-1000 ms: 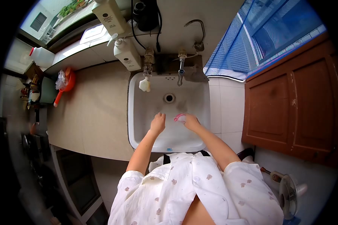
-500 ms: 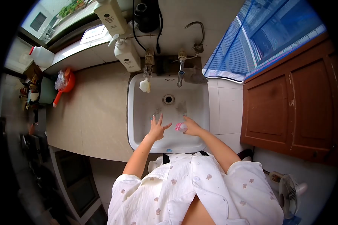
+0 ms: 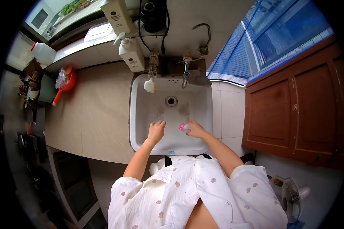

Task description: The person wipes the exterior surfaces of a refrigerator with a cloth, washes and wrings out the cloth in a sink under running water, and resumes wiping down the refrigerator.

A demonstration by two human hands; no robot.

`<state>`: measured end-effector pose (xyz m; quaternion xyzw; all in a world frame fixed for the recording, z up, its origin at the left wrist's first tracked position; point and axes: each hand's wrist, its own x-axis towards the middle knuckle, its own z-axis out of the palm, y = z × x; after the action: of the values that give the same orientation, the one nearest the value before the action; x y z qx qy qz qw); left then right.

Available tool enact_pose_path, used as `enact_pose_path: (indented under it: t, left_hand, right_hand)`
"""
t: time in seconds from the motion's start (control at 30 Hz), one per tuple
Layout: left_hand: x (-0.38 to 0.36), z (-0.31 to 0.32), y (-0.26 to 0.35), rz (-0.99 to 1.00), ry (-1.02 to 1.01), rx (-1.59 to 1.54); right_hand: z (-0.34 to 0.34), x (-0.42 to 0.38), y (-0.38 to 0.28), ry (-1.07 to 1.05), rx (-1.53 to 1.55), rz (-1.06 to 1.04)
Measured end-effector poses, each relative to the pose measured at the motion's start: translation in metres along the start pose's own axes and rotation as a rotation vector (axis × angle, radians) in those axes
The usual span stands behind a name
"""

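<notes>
My left hand (image 3: 156, 131) hovers over the left half of the white sink (image 3: 133, 114), its fingers curled into a loose fist with nothing showing in them. On the right side of the basin, my right hand (image 3: 195, 129) is closed around a small pink and whitish see-through thing (image 3: 185, 128), whose exact kind I cannot make out. The drain hole (image 3: 171, 101) lies beyond both hands. Dark smudges mark the basin floor between the hands and the drain.
Two taps stand behind the sink; from the left tap (image 3: 152, 63) hangs a pale yellowish lump (image 3: 149, 86). A pump bottle (image 3: 131, 55) is at the back left. An orange dipper (image 3: 67, 82) lies on the counter (image 3: 99, 114). Right of the sink is a brown wooden door (image 3: 294, 103).
My left hand has gone from spread fingers to a loose fist, moving slightly left and back towards me. My right hand keeps its hold on the pink and whitish thing, nearly in place.
</notes>
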<state>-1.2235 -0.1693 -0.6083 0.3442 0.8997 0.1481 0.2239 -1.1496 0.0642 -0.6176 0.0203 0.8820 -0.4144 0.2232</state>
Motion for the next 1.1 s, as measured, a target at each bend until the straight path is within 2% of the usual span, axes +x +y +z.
enact_pose_path:
  t: [0.03,0.1,0.17,0.2,0.27,0.3,0.37,0.43,0.5,0.6,0.67,0.87,1.1]
  left_hand:
    - [0.007,-0.003,-0.005,-0.02,-0.157,0.051]
    - [0.003,0.001,-0.006,-0.04,-0.317,0.099]
    - [-0.023,-0.05,0.031,-0.002,-0.066,0.198]
    - [-0.026,-0.06,0.036,-0.004,-0.066,0.194]
    - [-0.02,-0.086,0.038,-0.002,0.346,0.035]
    - [-0.018,-0.112,0.039,0.09,0.477,-0.029]
    - [-0.03,-0.19,0.05,0.278,0.766,-0.177]
    - [-0.052,-0.266,0.068,0.569,1.123,-0.312]
    - [-0.071,-0.322,0.076,0.907,1.362,-0.398]
    - [-0.109,-0.379,0.1,1.031,1.386,-0.306]
    - [-0.126,-0.396,0.104,1.088,1.386,-0.284]
    - [-0.138,-0.41,0.099,1.131,1.382,-0.293]
    - [-0.118,-0.416,0.077,1.147,1.336,-0.393]
  right_hand:
    - [-0.001,-0.001,-0.001,0.002,0.01,0.002]
    - [-0.001,-0.006,-0.004,0.002,0.021,0.006]
    - [-0.001,-0.008,-0.003,0.036,-0.019,-0.052]
    - [-0.003,-0.011,-0.005,0.032,-0.021,-0.051]
    - [-0.011,-0.014,-0.014,0.012,0.049,-0.046]
    - [-0.011,-0.014,-0.013,0.008,0.052,-0.04]
    - [-0.01,-0.014,-0.008,-0.032,0.147,0.133]
    - [-0.003,-0.013,0.006,-0.026,0.119,0.094]
    - [-0.001,-0.014,0.007,-0.02,0.092,0.045]
    - [-0.012,-0.02,-0.013,0.058,0.039,0.064]
    - [-0.019,-0.021,-0.022,-0.022,0.122,0.069]
    - [0.001,-0.021,-0.004,0.125,0.06,0.075]
    - [0.022,-0.039,0.004,0.22,0.113,0.176]
